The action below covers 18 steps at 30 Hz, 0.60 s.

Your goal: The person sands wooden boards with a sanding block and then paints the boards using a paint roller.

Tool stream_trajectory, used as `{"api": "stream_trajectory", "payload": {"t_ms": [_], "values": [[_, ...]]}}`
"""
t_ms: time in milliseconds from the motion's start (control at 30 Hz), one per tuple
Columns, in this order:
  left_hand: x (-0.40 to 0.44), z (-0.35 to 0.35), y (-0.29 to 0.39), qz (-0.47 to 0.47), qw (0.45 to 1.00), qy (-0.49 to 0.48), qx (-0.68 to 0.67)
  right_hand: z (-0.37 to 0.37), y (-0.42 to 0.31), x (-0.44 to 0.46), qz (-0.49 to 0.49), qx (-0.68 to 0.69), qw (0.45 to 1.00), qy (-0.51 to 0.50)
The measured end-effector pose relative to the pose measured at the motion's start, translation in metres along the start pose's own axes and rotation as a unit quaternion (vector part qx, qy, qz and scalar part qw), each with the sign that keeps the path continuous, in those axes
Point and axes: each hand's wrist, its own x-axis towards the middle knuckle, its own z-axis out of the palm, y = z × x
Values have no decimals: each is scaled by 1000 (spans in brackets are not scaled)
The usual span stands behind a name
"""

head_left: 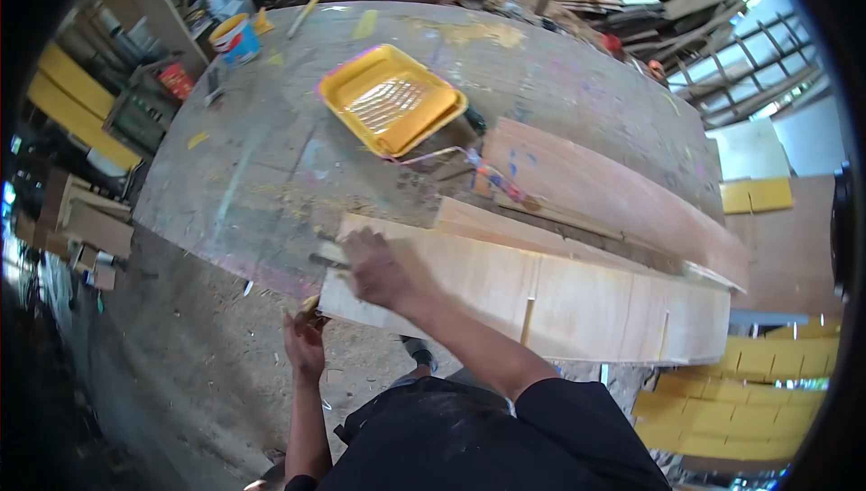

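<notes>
A long pale plywood board lies along the near edge of the table, with slots cut into its near side. My right hand is closed over the board's left end. A blurred grey tool sticks out past its fingers to the left; its kind cannot be made out. Just below the board's left corner is my left hand, fingers curled around a small brownish thing that is too blurred to name. Behind the board lie a second plywood piece and a wider reddish plywood panel.
A yellow paint tray sits on the stained table, with a paint roller beside it. A paint bucket stands at the far left. Yellow slotted boards lie at lower right, and scrap wood is piled at the back.
</notes>
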Motion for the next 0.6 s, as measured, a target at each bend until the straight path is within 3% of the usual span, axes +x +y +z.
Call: {"api": "stream_trajectory", "payload": {"t_ms": [67,133,200,267,333,367,400,433,467,500,600], "values": [[1,-5,1,-8,1000,-14,22,-32,67,-30,110,-9,994,-14],[2,5,7,35,990,7,135,-91,101,-43,308,-66,949,-32],[4,12,8,33,991,-2,128,-100,97,-57,309,-93,947,9],[9,8,5,50,975,75,204,-91,75,-64,249,-129,959,50],[9,8,1,65,972,87,208,-83,38,-54,191,-67,979,8],[10,2,-1,45,971,98,212,-72,39,-59,211,-62,975,-24],[10,11,2,79,942,122,302,-76,48,-57,221,-59,972,-56],[12,22,2,133,910,122,375,-82,53,-59,202,-56,978,-18],[10,37,6,54,942,114,310,-107,53,-63,189,-60,980,16],[10,41,1,100,933,127,322,-129,61,-82,183,-79,980,-15],[9,41,-1,79,948,135,277,-197,100,-176,226,-162,961,-8]]}}
